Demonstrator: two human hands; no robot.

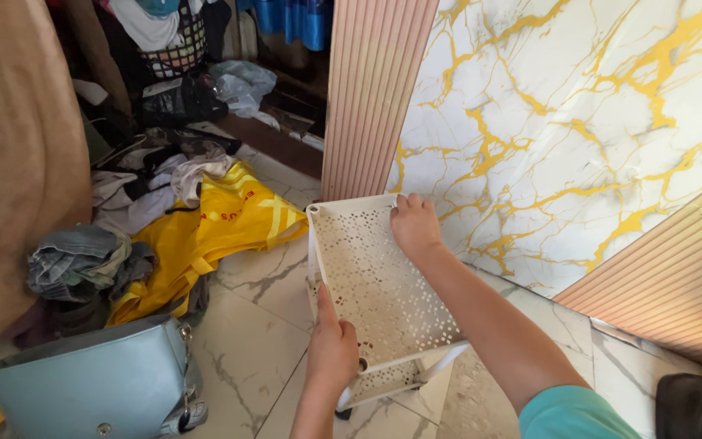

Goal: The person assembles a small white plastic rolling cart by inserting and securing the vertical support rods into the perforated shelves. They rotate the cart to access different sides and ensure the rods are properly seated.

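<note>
A yellow bag [221,223] and heaped clothes [83,260] lie on the marble-tiled floor [253,358]. A pale blue handbag [95,382] sits nearby, under a gold-veined wall panel [578,122].

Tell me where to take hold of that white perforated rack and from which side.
Grip the white perforated rack by its raised rim, from above at opposite edges. The left hand clasps the near rim; the right hand rests on the far corner. The tray floor is flat and holed, so only the rim offers purchase.
</note>
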